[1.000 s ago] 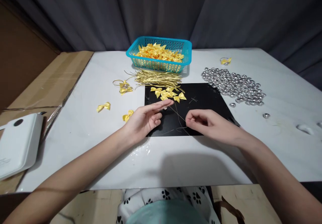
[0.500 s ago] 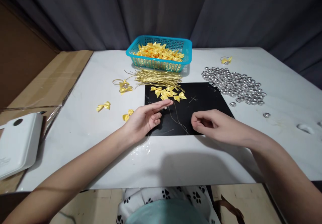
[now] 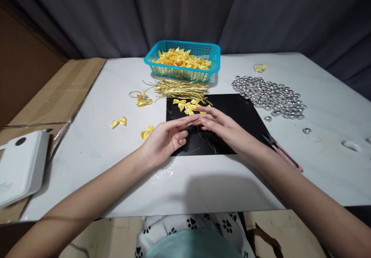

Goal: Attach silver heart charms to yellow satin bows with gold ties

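My left hand (image 3: 168,140) is closed, its thumb and forefinger pinching a thin thread (image 3: 207,139) above the black mat (image 3: 243,119). My right hand (image 3: 222,126) meets it at the fingertips, one finger raised and the others pressed close where the thread comes out. The exact grip there is partly hidden. The thread trails down onto the mat. Just behind the fingers lie several yellow ribbon bows (image 3: 185,105), partly covered by my right hand. Another yellow bow (image 3: 147,132) sits beside my left wrist.
A blue basket (image 3: 214,63) of yellow bows stands at the back, with gold twist ties (image 3: 182,89) before it. Silver heart beads (image 3: 269,95) are heaped at right. Pink-handled scissors (image 3: 285,155) lie beside my right forearm. A white device (image 3: 23,169) sits on cardboard (image 3: 55,90) at left.
My right hand has moved left and slightly away from me to my left fingertips, uncovering the scissors. My left hand has stayed nearly still.
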`<state>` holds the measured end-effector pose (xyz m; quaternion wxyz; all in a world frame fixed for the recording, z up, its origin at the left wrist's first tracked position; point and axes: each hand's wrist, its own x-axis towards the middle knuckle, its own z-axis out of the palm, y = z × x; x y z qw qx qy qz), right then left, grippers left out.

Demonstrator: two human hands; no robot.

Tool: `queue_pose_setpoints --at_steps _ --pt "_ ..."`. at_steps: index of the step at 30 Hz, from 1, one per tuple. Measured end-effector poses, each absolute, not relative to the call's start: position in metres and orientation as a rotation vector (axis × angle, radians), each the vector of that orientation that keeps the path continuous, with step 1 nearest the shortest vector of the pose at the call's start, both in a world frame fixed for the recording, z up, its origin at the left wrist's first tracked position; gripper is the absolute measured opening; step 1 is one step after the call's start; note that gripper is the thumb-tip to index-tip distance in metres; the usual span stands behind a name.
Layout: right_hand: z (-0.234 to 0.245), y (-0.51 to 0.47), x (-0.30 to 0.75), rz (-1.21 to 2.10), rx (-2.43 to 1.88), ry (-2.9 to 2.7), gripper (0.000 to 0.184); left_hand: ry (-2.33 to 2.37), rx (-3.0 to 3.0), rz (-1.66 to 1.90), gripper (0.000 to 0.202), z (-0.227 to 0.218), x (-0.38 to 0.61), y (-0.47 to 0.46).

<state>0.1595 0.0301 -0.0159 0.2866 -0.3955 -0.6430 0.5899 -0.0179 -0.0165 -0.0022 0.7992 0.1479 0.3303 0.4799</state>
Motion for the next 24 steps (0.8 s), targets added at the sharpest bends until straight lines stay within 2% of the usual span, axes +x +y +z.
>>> queue_pose_setpoints --at_steps 3,5,12,17,24 --pt "-0.009 0.031 0.154 1.826 -1.055 -1.536 0.027 0.707 0.314 1.042 0.028 -0.003 -0.02 -0.016" --pt "-0.005 0.031 0.154 1.854 -1.105 -1.52 0.022 0.705 0.313 1.038 0.029 -0.005 -0.022 -0.014" --pt "0.001 0.036 0.174 1.81 -1.247 -1.656 0.029 0.784 0.372 1.065 0.028 -0.005 -0.026 -0.01" --pt "0.004 0.029 0.197 1.706 -1.32 -1.783 0.036 0.902 0.454 1.049 0.026 -0.002 -0.028 -0.016" --pt "0.002 0.009 0.21 1.357 -1.381 -2.222 0.034 1.066 0.603 0.873 0.03 -0.005 -0.031 -0.043"
